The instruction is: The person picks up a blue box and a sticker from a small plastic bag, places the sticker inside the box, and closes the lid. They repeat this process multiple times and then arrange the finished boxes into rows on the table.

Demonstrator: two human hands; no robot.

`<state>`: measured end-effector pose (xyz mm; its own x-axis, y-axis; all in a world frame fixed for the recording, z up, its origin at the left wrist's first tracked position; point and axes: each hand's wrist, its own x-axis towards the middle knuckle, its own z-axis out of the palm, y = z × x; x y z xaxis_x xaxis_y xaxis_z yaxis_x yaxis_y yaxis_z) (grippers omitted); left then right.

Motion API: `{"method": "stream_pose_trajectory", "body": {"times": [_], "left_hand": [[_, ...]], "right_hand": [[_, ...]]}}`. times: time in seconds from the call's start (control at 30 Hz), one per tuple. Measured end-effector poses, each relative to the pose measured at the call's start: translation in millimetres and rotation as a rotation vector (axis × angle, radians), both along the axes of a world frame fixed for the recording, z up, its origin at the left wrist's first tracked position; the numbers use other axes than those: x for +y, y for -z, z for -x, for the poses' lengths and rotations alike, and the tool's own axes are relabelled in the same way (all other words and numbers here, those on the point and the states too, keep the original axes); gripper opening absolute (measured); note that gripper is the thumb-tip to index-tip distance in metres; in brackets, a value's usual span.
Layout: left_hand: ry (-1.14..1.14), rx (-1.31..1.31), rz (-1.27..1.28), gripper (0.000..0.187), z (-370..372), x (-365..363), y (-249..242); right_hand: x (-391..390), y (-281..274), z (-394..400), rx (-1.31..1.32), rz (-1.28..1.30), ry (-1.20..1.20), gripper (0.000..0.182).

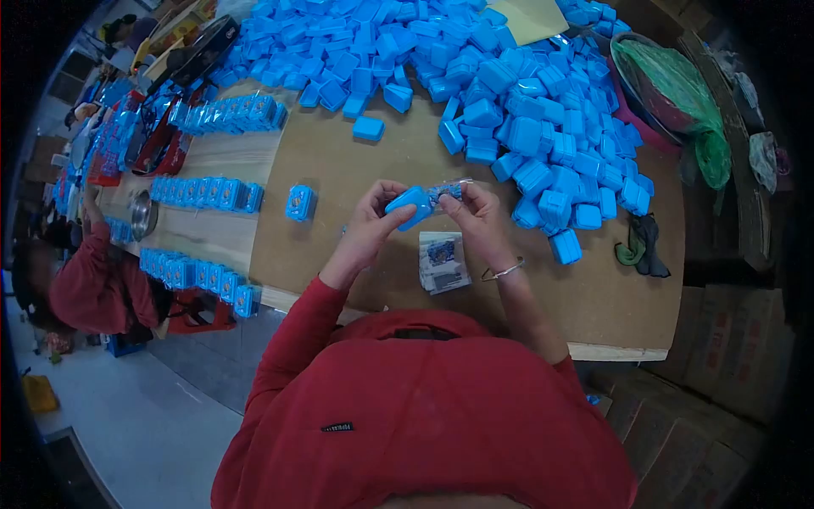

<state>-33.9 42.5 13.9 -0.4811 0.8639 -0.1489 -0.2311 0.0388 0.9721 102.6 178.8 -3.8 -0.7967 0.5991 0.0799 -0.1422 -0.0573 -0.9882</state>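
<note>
My left hand (370,227) is closed around a small blue plastic box (412,206), thumb along its near side. Beside it, my right hand (484,222) pinches a small clear packet with a dark blue pattern (448,192), right at the box's edge. On the table just below both hands lies a stack of printed cards (443,262) with a dark picture on top. A finished-looking blue box with a picture on its face (300,204) stands to the left of my hands. One plain blue box (368,129) lies further back on the brown tabletop (331,170).
A large heap of blue boxes (543,127) covers the back and right. Rows of pictured boxes (208,193) stand at left, near a metal bowl (144,214) and a person in a red top (97,284). A dark cloth (648,244) and a basin with green plastic (678,85) are at right.
</note>
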Motion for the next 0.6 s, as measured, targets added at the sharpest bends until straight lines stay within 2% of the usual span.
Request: {"method": "stream_pose_trajectory", "body": {"times": [0.17, 0.27, 0.37, 0.47, 0.6], "left_hand": [[0.102, 0.046, 0.010, 0.039, -1, -5, -9], [0.063, 0.014, -0.035, 0.045, -7, -4, -19], [0.107, -0.041, -0.049, 0.051, -5, -4, -20], [0.080, -0.047, -0.114, 0.055, -4, -5, -16], [0.024, -0.097, -0.141, 0.060, -8, -2, -15]], "right_hand": [[-2, -13, -5, 0.032, 0.134, -0.116, 0.019], [-4, -18, -6, 0.062, 0.132, -0.146, 0.019], [1, -14, -10, -0.040, -0.064, -0.141, 0.023], [5, -31, -17, -0.084, -0.152, -0.209, 0.022], [-2, -30, -12, -0.031, -0.376, 0.029, 0.068]]}}
